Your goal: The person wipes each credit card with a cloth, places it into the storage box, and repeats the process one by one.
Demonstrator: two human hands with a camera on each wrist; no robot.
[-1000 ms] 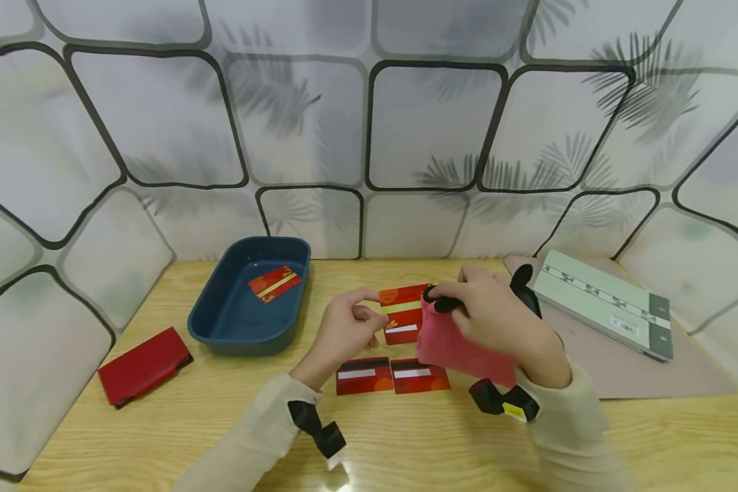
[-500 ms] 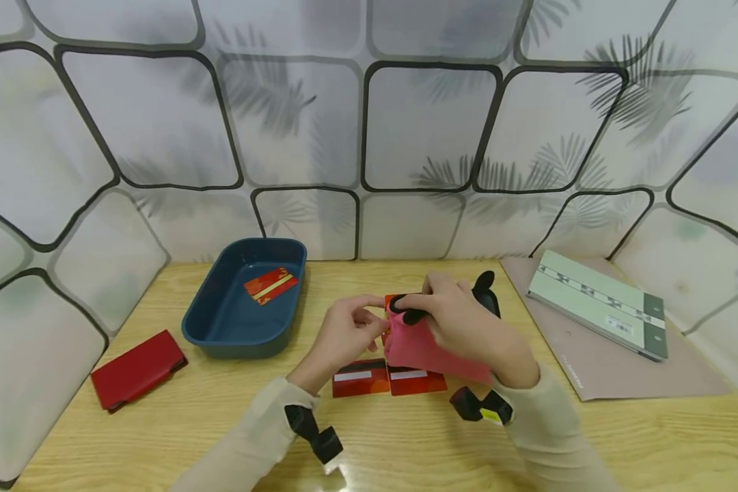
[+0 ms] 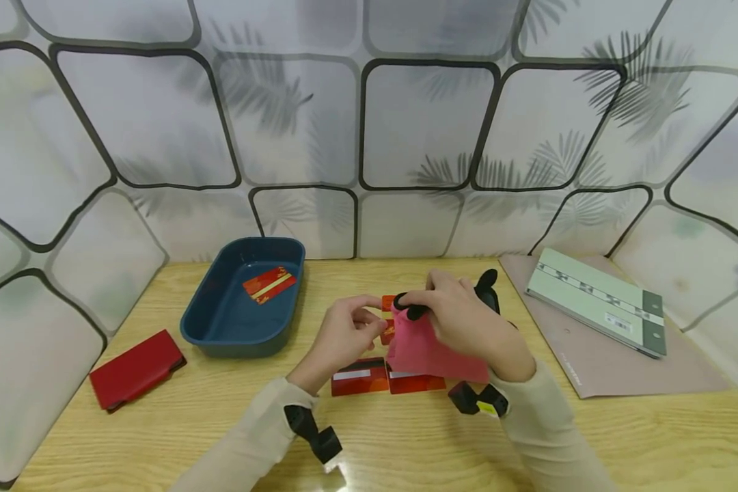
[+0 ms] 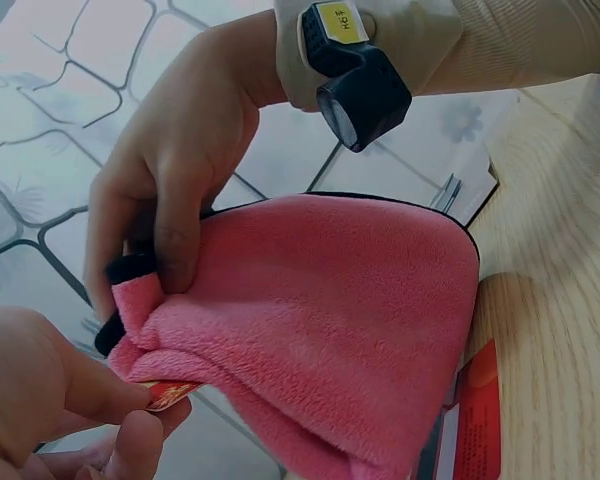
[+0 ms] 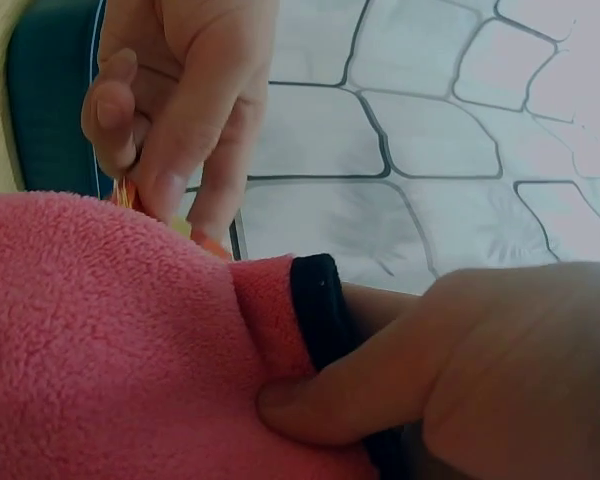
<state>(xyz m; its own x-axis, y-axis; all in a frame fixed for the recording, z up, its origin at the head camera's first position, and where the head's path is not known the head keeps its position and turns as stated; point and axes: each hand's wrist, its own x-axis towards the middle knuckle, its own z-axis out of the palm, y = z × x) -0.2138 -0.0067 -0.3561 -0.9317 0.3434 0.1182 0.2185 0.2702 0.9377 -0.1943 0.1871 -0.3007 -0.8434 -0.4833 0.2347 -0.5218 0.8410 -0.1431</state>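
My left hand (image 3: 343,336) pinches a red card (image 3: 388,333) with a yellow stripe by its left edge, above the table. In my right hand (image 3: 464,318) is a pink plush cloth (image 3: 433,352) with black edging, bunched between thumb and fingers. The cloth lies over most of the held card; in the left wrist view only a corner of the card (image 4: 170,393) shows below the fold. Beneath the hands, two red cards lie side by side on the table, the left card (image 3: 359,378) in fuller view and the right card (image 3: 417,384) partly hidden by the cloth.
A blue bin (image 3: 240,350) stands at the back left, with another red card (image 3: 269,284) inside. Left of it lies a red wallet (image 3: 138,370). At the right, a pale green notebook (image 3: 596,301) rests on a pinkish-grey folder (image 3: 562,352). A patterned curtain (image 3: 427,130) closes off the back.
My right hand has moved left with the cloth, which now covers most of the held card. My left hand has stayed nearly in place, holding the card.
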